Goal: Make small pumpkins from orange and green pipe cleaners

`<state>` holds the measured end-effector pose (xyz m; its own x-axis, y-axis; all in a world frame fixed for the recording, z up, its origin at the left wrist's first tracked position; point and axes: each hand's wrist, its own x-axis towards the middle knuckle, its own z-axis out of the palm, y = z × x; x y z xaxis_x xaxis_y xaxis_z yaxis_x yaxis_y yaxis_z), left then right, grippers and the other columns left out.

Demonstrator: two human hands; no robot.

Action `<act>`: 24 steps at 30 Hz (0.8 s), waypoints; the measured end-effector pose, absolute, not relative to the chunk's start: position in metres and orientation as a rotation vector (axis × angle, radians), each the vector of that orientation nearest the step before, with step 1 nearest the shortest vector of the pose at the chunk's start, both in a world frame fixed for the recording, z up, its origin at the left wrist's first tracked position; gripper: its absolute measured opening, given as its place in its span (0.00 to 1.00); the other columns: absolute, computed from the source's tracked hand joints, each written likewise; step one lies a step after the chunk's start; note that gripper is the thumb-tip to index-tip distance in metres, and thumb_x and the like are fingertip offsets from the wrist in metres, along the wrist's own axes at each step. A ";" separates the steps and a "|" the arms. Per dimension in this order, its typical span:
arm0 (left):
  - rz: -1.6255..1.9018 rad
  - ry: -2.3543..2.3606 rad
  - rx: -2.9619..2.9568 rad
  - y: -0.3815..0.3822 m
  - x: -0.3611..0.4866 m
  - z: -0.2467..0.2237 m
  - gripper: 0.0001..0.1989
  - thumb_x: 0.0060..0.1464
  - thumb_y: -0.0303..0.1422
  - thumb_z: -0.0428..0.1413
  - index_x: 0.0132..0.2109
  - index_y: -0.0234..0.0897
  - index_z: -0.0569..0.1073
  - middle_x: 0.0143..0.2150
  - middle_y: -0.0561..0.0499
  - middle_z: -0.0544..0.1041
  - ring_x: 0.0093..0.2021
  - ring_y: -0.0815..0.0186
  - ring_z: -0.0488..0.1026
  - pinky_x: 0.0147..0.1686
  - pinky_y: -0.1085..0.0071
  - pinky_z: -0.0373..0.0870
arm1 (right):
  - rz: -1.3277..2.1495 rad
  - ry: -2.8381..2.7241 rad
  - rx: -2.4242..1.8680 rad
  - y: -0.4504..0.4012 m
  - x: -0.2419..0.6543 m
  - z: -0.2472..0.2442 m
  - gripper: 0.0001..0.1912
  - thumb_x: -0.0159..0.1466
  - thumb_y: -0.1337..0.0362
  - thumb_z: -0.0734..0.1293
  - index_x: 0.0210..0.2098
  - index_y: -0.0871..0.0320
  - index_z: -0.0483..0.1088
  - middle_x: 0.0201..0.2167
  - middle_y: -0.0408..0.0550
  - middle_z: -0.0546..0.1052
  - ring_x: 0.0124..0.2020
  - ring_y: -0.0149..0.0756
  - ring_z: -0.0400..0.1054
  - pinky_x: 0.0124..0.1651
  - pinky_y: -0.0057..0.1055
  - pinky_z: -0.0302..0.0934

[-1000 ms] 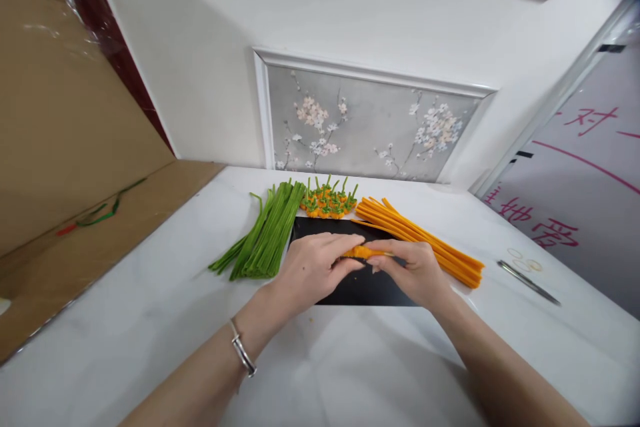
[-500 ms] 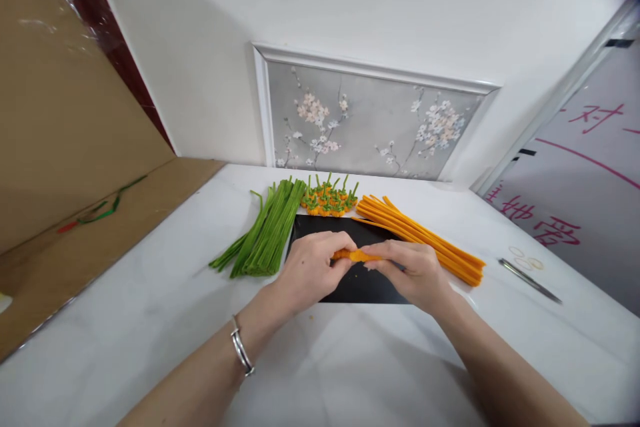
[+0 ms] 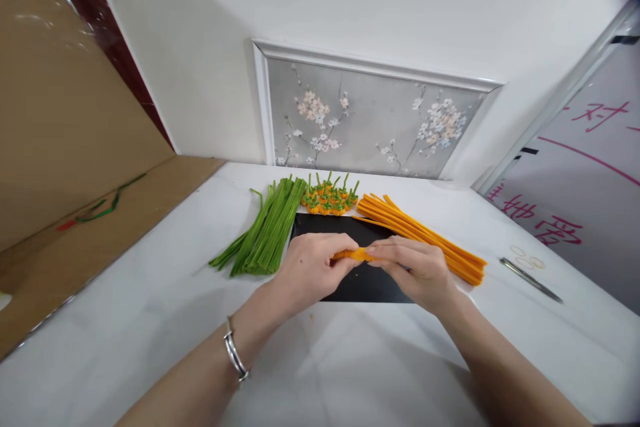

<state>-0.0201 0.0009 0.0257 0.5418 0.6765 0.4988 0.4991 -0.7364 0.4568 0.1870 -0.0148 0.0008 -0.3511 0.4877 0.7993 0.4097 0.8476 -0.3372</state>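
Note:
Between my two hands stretches a short orange pipe-cleaner piece (image 3: pixel 359 254), bent or twisted on itself; the fingers hide its ends. My left hand (image 3: pixel 315 263) pinches its left part between thumb and forefinger. On the other side, my right hand (image 3: pixel 413 267) grips the right part with its fingertips. Both hands hover over a black mat (image 3: pixel 370 287). Left of the mat lies a bundle of green pipe cleaners (image 3: pixel 270 230), and a bundle of orange pipe cleaners (image 3: pixel 425 237) lies to the right. Several small orange-and-green pipe-cleaner pieces (image 3: pixel 330 197) with upright green stems stand behind the mat.
Tweezers (image 3: pixel 531 279) and several thin rings (image 3: pixel 527 260) lie on the white table (image 3: pixel 350 360) at the right. A white wall with a framed floral panel (image 3: pixel 370 120) closes off the back. Cardboard (image 3: pixel 75 233) borders the left, and a whiteboard (image 3: pixel 585 167) the right.
My right hand has shifted slightly to the right along the orange piece, with its fingers closer together. The left hand keeps its pinch, nearly unmoved.

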 end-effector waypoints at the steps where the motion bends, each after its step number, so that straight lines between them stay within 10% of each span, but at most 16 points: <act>1: 1.030 0.975 2.556 0.001 -0.019 0.024 0.07 0.55 0.25 0.55 0.37 0.39 0.77 0.32 0.54 0.81 0.32 0.67 0.75 0.33 0.74 0.67 | 0.092 -1.987 -0.666 -0.015 0.187 0.002 0.11 0.64 0.72 0.65 0.42 0.52 0.76 0.37 0.48 0.81 0.35 0.38 0.77 0.37 0.36 0.74; 9: 1.125 1.071 2.607 0.001 -0.021 0.025 0.15 0.55 0.34 0.59 0.50 0.39 0.74 0.41 0.50 0.81 0.38 0.63 0.77 0.38 0.69 0.70 | 0.012 -1.962 -0.819 -0.017 0.191 0.004 0.11 0.66 0.69 0.64 0.45 0.54 0.75 0.31 0.46 0.81 0.28 0.36 0.76 0.32 0.31 0.73; 24: 0.895 1.089 2.453 -0.001 -0.020 0.035 0.05 0.57 0.27 0.54 0.35 0.38 0.75 0.29 0.56 0.76 0.30 0.70 0.70 0.29 0.74 0.60 | -0.036 -1.970 -0.732 -0.013 0.191 0.000 0.10 0.65 0.69 0.66 0.44 0.55 0.76 0.32 0.47 0.81 0.29 0.33 0.75 0.32 0.29 0.72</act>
